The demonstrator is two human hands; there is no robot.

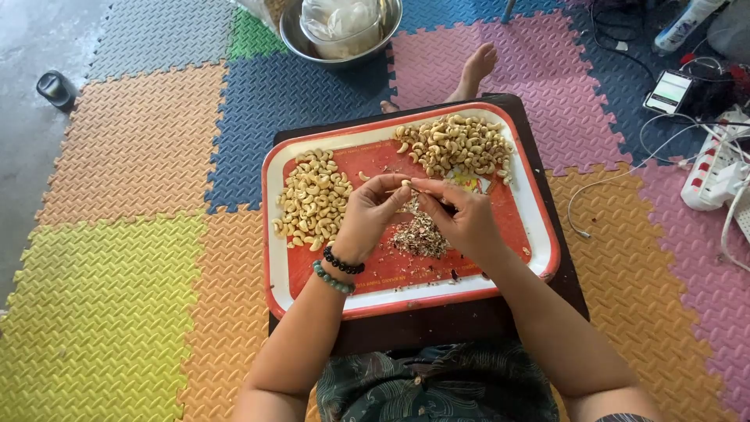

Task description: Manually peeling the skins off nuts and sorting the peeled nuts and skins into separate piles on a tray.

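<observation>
Over a red tray on a low dark table, two hands peel a cashew.

Left hand and right hand meet fingertip to fingertip, both pinched together on one small cashew nut held above a heap of brown skins. Pale peeled cashews lie piled at the tray's left side, and a second cashew pile sits at its far right corner. Beyond, a steel bowl rests on the coloured foam mats.

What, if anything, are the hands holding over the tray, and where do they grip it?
Both hands, left hand and right hand, pinch a cashew nut between their fingertips.
</observation>
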